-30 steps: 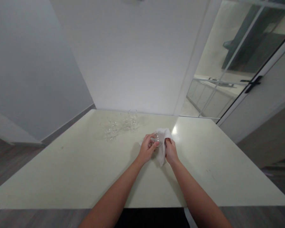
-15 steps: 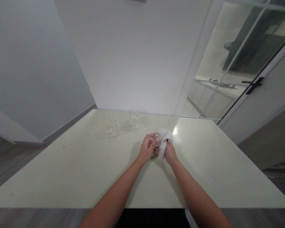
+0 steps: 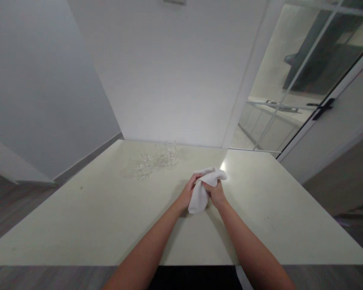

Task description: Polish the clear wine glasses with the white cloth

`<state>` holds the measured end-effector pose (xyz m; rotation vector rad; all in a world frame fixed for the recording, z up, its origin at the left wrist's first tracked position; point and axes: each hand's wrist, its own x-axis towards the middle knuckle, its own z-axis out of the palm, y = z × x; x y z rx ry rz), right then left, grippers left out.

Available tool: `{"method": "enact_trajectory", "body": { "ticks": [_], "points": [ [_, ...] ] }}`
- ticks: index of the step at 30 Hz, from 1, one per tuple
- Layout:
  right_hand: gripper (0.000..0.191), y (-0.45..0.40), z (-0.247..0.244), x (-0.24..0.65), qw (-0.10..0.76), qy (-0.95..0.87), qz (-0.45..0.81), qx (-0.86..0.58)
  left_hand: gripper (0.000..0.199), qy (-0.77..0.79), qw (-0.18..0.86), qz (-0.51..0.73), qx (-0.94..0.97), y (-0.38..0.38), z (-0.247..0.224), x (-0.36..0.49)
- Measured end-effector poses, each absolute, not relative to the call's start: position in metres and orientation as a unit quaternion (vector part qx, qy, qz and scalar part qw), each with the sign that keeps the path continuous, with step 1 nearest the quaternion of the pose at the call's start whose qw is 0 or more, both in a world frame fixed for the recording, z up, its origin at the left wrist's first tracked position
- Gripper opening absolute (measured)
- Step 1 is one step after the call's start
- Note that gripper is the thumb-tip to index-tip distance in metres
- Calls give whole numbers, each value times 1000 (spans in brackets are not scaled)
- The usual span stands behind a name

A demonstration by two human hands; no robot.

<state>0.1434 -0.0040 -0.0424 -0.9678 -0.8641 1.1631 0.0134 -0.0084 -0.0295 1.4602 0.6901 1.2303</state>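
My left hand (image 3: 187, 192) is curled at the left side of a white cloth (image 3: 199, 200). The clear glass it held half a second ago is now hidden under the cloth's folds. On the right, my right hand (image 3: 217, 194) grips the cloth, with its fingers pressing into the fabric towards the left hand. Part of the cloth hangs down between both hands, a little above the tabletop. Several clear glasses (image 3: 143, 166) stand farther off to the left, with more clear glasses (image 3: 170, 150) beside them near the wall.
A pale, glossy table (image 3: 109, 225) spreads under my arms, its far edge against a white wall (image 3: 175, 88). At the right is a glazed door with a black handle (image 3: 322, 108). A grey wall (image 3: 45, 88) rises on the left.
The cloth has swung left and down over the glass, which no longer shows. My right hand has moved in closer to my left with the cloth. The standing glasses have not moved.
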Motion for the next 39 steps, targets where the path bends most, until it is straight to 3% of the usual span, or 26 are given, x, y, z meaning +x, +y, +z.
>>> {"method": "enact_trajectory", "body": {
  "ticks": [5, 11, 17, 22, 24, 31, 36, 39],
  "points": [
    [45, -3, -34, 142, 667, -345, 494, -438, 50, 278, 494, 525, 635, -1, -44, 21],
    [39, -5, -21, 143, 675, -309, 543, -393, 39, 316, 697, 387, 514, -8, -39, 17],
    [44, -2, -22, 143, 718, -288, 428, -467, 46, 346, 553, 452, 609, -6, -32, 14],
    [38, -6, -21, 147, 687, -309, 523, -399, 44, 306, 724, 351, 509, -10, -35, 11],
    [35, -6, -22, 149, 676, -325, 541, -380, 42, 301, 727, 351, 508, -9, -34, 10],
    [39, -2, -26, 146, 688, -311, 446, -481, 45, 348, 523, 437, 644, -8, -28, 13],
    [36, -8, -21, 149, 653, -343, 543, -403, 46, 324, 692, 344, 545, -16, -30, 12],
    [35, -8, -19, 149, 662, -334, 535, -405, 43, 321, 666, 371, 563, -14, -31, 13]
  ]
}}
